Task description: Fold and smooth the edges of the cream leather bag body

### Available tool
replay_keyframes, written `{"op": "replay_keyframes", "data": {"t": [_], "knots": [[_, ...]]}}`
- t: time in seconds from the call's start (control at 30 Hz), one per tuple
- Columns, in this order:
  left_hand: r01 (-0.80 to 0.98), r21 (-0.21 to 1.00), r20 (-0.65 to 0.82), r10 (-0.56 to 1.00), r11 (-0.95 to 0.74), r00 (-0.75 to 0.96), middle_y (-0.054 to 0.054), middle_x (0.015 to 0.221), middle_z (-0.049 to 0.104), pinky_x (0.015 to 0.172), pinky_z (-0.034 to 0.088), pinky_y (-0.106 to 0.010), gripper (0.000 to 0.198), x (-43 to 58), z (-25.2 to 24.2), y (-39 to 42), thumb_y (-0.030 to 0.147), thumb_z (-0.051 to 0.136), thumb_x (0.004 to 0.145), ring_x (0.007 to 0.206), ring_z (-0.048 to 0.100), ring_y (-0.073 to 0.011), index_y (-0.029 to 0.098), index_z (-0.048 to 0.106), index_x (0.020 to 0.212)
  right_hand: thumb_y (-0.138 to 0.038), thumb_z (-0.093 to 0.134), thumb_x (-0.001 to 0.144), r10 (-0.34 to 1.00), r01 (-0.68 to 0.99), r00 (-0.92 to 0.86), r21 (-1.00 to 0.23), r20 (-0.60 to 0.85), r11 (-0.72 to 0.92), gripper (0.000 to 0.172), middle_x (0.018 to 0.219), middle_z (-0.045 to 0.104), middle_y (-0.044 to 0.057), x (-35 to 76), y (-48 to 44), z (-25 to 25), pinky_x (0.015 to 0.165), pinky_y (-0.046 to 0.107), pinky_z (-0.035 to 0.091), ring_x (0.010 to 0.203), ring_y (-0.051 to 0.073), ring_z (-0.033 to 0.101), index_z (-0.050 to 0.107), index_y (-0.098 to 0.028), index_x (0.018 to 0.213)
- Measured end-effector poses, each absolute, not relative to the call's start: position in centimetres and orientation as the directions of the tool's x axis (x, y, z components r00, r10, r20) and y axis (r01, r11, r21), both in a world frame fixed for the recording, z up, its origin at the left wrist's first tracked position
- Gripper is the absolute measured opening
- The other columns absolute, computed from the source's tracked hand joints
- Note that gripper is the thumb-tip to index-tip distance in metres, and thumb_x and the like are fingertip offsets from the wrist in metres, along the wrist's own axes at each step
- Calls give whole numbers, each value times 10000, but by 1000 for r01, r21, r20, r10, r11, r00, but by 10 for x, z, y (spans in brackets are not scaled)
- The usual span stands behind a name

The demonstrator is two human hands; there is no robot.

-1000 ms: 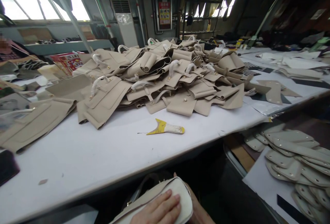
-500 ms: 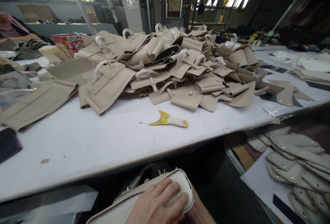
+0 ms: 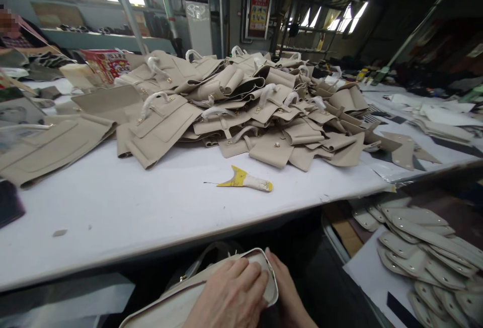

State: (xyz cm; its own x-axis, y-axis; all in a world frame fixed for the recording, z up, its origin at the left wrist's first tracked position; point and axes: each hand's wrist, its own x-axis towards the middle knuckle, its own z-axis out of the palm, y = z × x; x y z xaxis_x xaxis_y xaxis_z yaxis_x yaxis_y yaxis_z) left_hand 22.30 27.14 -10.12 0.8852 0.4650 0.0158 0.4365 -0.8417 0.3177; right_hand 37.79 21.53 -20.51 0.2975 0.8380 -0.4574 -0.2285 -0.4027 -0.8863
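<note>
A beige handbag (image 3: 162, 308) lies tilted at the bottom of the view, below the table edge, its long flat side up and its rounded end to the right. Across that flat side rests my left hand (image 3: 232, 290), fingers bent and pressed on it near the rounded end. My right hand (image 3: 285, 288) holds the same end from the right, fingertips at the rim; its palm side is hidden. Part of the bag's handle and gold-coloured hardware show behind it. On the white table (image 3: 124, 217) ahead lies a yellow-and-white forked hand tool (image 3: 245, 179).
A large heap of beige bag pieces (image 3: 226, 101) with wrapped handles covers the back of the table. Light, studded leather pieces (image 3: 426, 242) are stacked at the lower right. A red printed box (image 3: 107, 66) stands back left, near another person (image 3: 22, 36) at the far left.
My left-hand fingers have drawn in more tightly on the bag's end. My right hand has come up beside the rim and shows more. The view has shifted slightly.
</note>
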Motion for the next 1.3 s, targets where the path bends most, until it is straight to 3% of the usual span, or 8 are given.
{"op": "replay_keyframes", "data": {"t": [0.13, 0.23, 0.47, 0.63, 0.87, 1.07, 1.2, 1.3], "knots": [[481, 347, -94, 480, -805, 872, -37, 1077, 647, 761, 548, -368, 354, 224, -83, 280, 106, 546, 798, 879, 630, -249, 210, 546, 1137, -634, 482, 922, 932, 54, 188, -945, -309, -324, 520, 973, 681, 81, 394, 203, -155, 708, 294, 506, 862, 227, 634, 654, -167, 1073], [485, 375, -83, 492, -790, 867, -50, 1070, 608, 653, 550, -348, 378, 226, -71, 294, 50, 443, 776, 812, 641, -239, 205, 535, 1107, -513, 546, 923, 956, 394, 165, -872, -244, -290, 389, 936, 711, 56, 389, 198, -120, 667, 272, 468, 767, 204, 654, 670, -193, 1107], [423, 442, -89, 430, -791, 898, -90, 968, 671, 656, 544, -366, 241, 247, -64, 327, 104, 457, 782, 756, 688, -274, 175, 682, 828, -385, 414, 966, 962, 623, 206, -735, -179, -269, 382, 629, 623, 11, 374, 208, -110, 536, 285, 280, 554, 150, 512, 669, -183, 766], [405, 522, -116, 408, -751, 906, -115, 867, 728, 719, 530, -400, 268, 248, -74, 345, 122, 498, 719, 828, 691, -324, 173, 749, 799, -412, 361, 978, 957, 658, 230, -697, -176, -286, 429, 641, 627, 35, 371, 212, -107, 542, 298, 246, 577, 160, 529, 628, -178, 737], [422, 737, -226, 396, -528, 890, -22, 788, 762, 649, 492, -237, 359, 247, -96, 364, 175, 481, 699, 759, 684, -190, 233, 792, 867, -452, 303, 988, 945, 700, 261, -635, -199, -327, 463, 653, 647, 70, 367, 213, -115, 568, 316, 268, 598, 205, 581, 623, -202, 766], [412, 796, -220, 422, -444, 879, -29, 730, 749, 632, 466, -237, 368, 244, -96, 362, 168, 467, 670, 731, 661, -184, 205, 802, 815, -487, 255, 1003, 952, 721, 230, -621, -202, -306, 495, 638, 624, 63, 366, 213, -120, 555, 312, 258, 565, 189, 542, 587, -202, 772], [377, 831, -199, 414, -409, 888, -30, 836, 769, 718, 485, -245, 354, 241, -102, 362, 177, 494, 680, 813, 680, -190, 220, 805, 845, -455, 327, 999, 965, 674, 203, -691, -168, -262, 432, 682, 627, 47, 365, 214, -108, 578, 296, 290, 599, 178, 541, 596, -198, 780], [357, 852, -190, 409, -383, 893, -26, 895, 771, 740, 489, -239, 354, 239, -105, 363, 185, 504, 687, 850, 684, -185, 231, 807, 866, -509, 380, 990, 948, 498, 195, -807, -250, -316, 453, 706, 601, 19, 367, 213, -104, 586, 271, 312, 649, 166, 502, 628, -186, 793]]}}
